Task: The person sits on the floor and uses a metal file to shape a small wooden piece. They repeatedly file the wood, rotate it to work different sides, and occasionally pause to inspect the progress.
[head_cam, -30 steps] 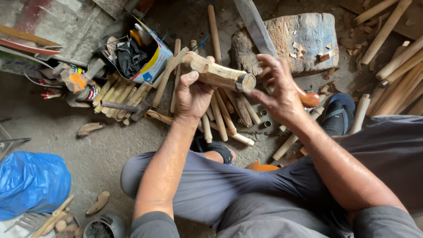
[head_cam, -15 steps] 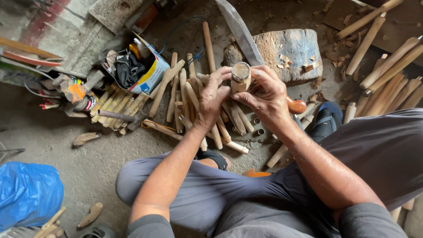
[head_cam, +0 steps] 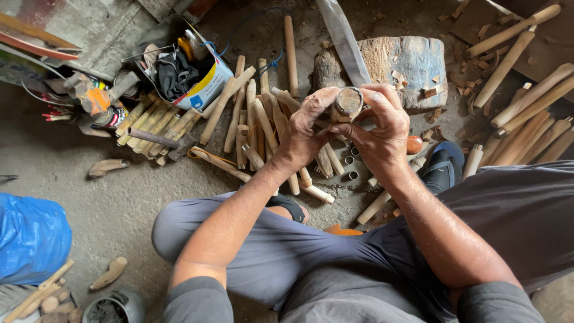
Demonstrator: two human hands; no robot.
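Head view, looking down at a person seated on a concrete floor (head_cam: pixel 89 197) with legs folded. Both hands are raised together over the middle of the floor, in front of the knees. The left hand (head_cam: pixel 302 134) wraps its fingers around the side of a short wooden handle (head_cam: pixel 348 103), whose round end, ringed by a metal band, faces the camera. The right hand (head_cam: pixel 382 128) closes on the same handle from the other side, thumb and fingertips pressed at the banded end. Each grip is closed firmly on the handle; the two hands touch one another around it.

Directly beyond the hands stands a chopping block (head_cam: pixel 406 63) of rough wood, with a long blade (head_cam: pixel 344 39) lying across its left part. Beneath and to the left of the hands lies a loose pile of carved sticks (head_cam: pixel 251 119) spread on the floor. Small metal rings (head_cam: pixel 351 161) lie on the floor just below the hands. Toward the far left of the floor sits an open cardboard box (head_cam: pixel 197 75) holding dark cloth and tools, with more sticks beside it. A second heap of longer sticks (head_cam: pixel 526 113) fills the right edge of the floor. A blue plastic bag (head_cam: pixel 30 236) lies at the near left edge. A dark sandal (head_cam: pixel 439 167) shows by the right forearm.
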